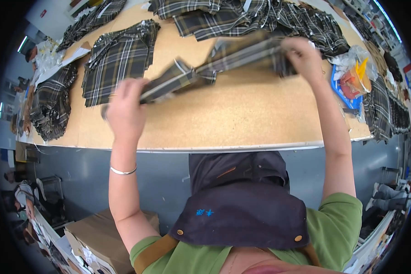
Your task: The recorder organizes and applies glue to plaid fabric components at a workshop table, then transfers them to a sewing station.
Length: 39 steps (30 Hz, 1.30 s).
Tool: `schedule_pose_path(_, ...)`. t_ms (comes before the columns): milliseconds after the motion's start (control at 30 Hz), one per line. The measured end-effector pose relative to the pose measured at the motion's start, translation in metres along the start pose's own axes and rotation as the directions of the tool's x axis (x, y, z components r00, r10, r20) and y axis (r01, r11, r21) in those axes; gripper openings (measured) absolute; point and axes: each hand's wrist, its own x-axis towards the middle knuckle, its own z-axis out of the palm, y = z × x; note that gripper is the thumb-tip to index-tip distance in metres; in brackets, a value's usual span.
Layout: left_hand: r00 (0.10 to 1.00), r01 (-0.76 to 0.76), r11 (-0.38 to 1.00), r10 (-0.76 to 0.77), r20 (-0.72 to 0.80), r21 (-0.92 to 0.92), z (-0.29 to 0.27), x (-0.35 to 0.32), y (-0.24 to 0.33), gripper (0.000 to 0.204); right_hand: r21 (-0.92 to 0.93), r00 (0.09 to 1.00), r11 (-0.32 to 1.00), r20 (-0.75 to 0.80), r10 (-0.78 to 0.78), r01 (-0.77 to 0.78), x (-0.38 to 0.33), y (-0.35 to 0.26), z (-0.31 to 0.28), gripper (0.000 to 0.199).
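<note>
I have both hands over the surface [223, 116], set wide apart, with the cloth [233, 60] pulled between them. The left hand [129, 107] is clamped on one end, the right hand [304, 57] on the other. The cloth is a plaid strip, blurred, slanting up from left to right above the middle of the surface; I cannot tell whether it touches down anywhere.

Below it I see a broad bare stretch running down to the near edge, which bows across the view under both forearms. Room is tighter elsewhere: a plaid stack [116, 64] lies just beyond the left hand, a bunched pile [52, 107] sits at the left side, and a long heap [260, 20] fills much of the far side.

To the right, near the right forearm, I have a blue tray [336, 86] close to the edge. A reddish tub [351, 84] stands in or against it, with an orange-yellow pointed piece [361, 69] sticking up out of it. A clear bag [369, 57] lies crumpled just beside; I cannot make out its contents.
</note>
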Motion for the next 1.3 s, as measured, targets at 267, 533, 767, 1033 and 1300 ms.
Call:
schedule_pose_path(267, 0.921, -0.055, 0.969, 0.141, 0.362, -0.24, -0.013, -0.051, 0.036, 0.041, -0.054, 0.981, 0.995, 0.17, 0.096, -0.088, -0.049, 0.023, -0.059, 0.03)
schedule_pose_path(533, 0.808, 0.043, 0.969, 0.109, 0.579, -0.242, 0.036, -0.096, 0.038, 0.049, 0.05, 0.84, 0.954, 0.489, 0.236, -0.297, -0.098, -0.069, 0.002, 0.035)
schedule_pose_path(767, 0.824, 0.155, 0.941, 0.045, 0.565, -0.301, 0.035, -0.085, 0.06, 0.039, 0.052, 0.811, 0.981, 0.572, 0.125, -0.188, -0.092, -0.109, 0.017, 0.046)
schedule_pose_path(1033, 0.859, 0.055, 0.924, 0.149, 0.49, -0.377, 0.059, -0.091, 0.091, 0.057, 0.03, 0.739, 1.0, 0.674, -0.018, -0.003, -0.108, -0.135, 0.048, 0.064)
schedule_pose_path(1300, 0.827, 0.03, 0.9, 0.223, 0.516, -0.436, 0.059, -0.091, 0.089, 0.039, 0.131, 0.794, 0.983, 0.607, 0.021, -0.126, -0.093, -0.145, 0.043, 0.048)
